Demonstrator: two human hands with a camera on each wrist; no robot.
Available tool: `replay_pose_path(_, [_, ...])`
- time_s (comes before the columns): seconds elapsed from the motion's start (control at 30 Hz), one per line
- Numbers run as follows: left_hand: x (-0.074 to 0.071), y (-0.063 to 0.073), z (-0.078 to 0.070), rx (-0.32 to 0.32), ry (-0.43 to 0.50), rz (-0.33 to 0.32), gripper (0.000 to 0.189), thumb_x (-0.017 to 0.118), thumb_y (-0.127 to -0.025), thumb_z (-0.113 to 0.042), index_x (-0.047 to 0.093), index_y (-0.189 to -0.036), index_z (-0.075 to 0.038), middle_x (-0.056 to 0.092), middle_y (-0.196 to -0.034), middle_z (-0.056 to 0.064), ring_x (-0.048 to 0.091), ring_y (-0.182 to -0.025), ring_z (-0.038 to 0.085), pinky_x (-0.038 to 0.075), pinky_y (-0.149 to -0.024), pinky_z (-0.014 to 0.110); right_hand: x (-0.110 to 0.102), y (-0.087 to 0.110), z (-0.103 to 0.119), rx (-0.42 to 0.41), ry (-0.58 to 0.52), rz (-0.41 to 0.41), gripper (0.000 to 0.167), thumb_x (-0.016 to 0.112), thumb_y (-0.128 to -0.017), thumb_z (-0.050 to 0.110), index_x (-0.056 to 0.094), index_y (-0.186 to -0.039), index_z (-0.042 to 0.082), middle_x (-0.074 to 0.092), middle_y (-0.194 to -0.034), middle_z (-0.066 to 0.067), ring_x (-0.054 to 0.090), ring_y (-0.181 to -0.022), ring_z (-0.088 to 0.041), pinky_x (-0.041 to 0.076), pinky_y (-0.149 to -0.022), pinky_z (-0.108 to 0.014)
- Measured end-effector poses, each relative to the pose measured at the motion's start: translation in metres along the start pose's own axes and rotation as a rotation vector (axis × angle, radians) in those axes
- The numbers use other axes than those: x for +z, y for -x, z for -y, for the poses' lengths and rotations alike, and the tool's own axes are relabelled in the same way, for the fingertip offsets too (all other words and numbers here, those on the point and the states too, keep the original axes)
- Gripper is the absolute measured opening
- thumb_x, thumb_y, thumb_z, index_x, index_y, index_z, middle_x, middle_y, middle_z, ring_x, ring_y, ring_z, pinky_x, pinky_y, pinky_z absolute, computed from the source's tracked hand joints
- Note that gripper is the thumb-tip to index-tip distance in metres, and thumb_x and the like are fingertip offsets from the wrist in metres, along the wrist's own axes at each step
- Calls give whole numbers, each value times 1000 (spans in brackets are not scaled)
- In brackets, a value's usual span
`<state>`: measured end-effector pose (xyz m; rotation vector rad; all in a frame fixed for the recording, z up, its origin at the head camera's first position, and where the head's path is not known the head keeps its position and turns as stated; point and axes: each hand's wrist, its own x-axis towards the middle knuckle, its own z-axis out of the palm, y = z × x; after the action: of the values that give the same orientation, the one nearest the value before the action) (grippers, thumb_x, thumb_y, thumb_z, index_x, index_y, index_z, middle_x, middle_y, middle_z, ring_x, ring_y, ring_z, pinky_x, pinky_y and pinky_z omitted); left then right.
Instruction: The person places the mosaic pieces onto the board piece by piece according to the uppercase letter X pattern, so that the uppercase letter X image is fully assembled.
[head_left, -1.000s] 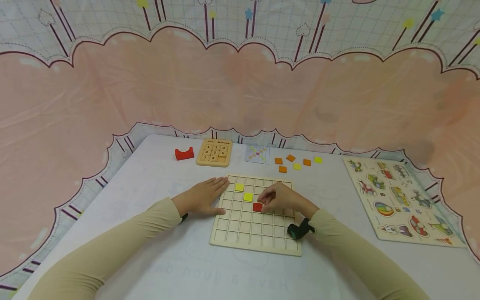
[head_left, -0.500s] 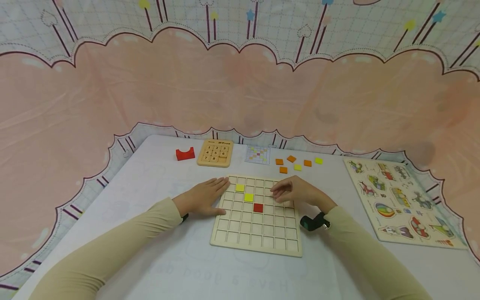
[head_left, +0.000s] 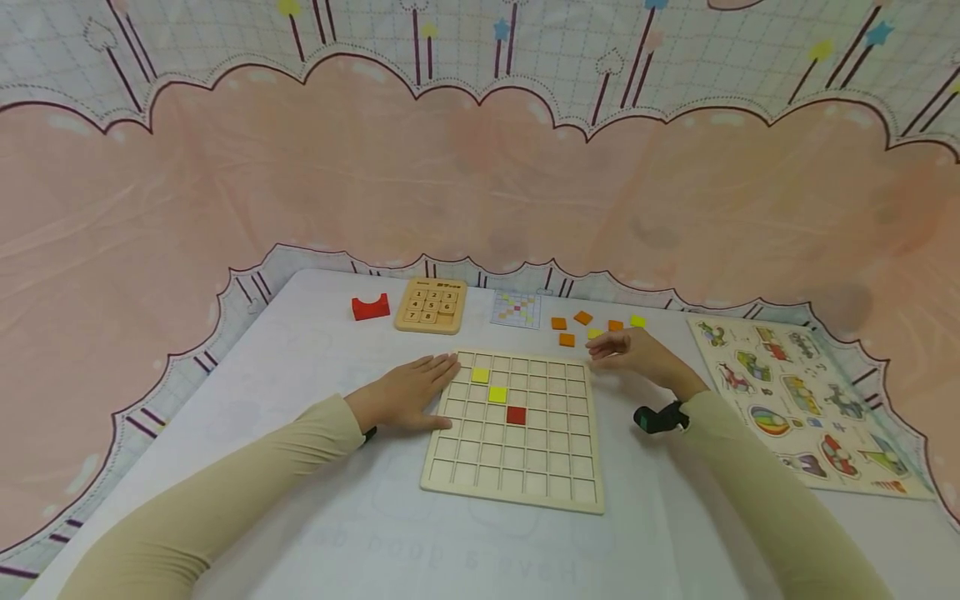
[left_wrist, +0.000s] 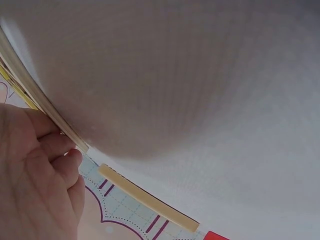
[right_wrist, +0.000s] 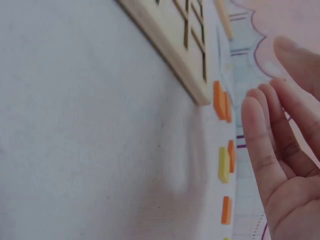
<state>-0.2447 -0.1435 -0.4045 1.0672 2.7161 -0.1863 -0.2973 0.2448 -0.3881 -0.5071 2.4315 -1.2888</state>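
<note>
A wooden grid board (head_left: 487, 479) lies on the white table in the head view. In its cells sit two yellow tiles, the upper-left yellow tile (head_left: 480, 376) and the lower yellow tile (head_left: 497, 394), with a red tile (head_left: 516, 415) diagonally below them. My left hand (head_left: 405, 393) rests flat along the board's left edge, fingers straight. Off the board's upper right corner hovers my right hand (head_left: 637, 354), holding nothing, its fingers near a loose yellow tile (head_left: 594, 333) that it partly covers. The right wrist view shows the right hand's fingers (right_wrist: 257, 135) and thumb apart.
Several orange tiles, among them one orange tile (head_left: 567, 340), lie behind the board with another yellow tile (head_left: 637, 321). A pattern card (head_left: 515, 308), a number puzzle (head_left: 431, 306) and a red block (head_left: 371, 308) stand at the back. A picture puzzle board (head_left: 810, 408) lies right.
My right hand has let go of the red tile in its cell and moved right and away, off the board toward the loose tiles. My left hand has stayed at the board's edge.
</note>
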Motion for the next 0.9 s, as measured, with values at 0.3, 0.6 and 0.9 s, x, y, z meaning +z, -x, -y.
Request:
replay_pose_path(0.3, [-1,3,1,-9,10,1,91,44,-88,-64,17,-150,-3,16,-158,12,16,-146,27,17,-120,41,6,-28,4,38,67,-94,40,67,-87,15,60,-122,-1,63,-121,-21,61,-106,-23,49,-95,-28])
replay_pose_path(0.6, [-2,2,-1,-6,11,5,90,42,-89,-64,16,-150,-3,15,-158,12,15,-147,27,16,-120,41,15,-56,3,58,105,-144,36,68,-85,9,62,-118,-3,63,-118,-22,60,-109,-30,47,-99,-43])
replay_pose_path(0.9, [-5,4,-2,2,2,10,90,43,-89,-63,16,-150,-2,16,-158,13,16,-147,27,17,-120,40,15,-61,1,87,157,-120,35,72,-82,12,65,-114,-2,65,-116,-19,59,-108,-30,44,-101,-43])
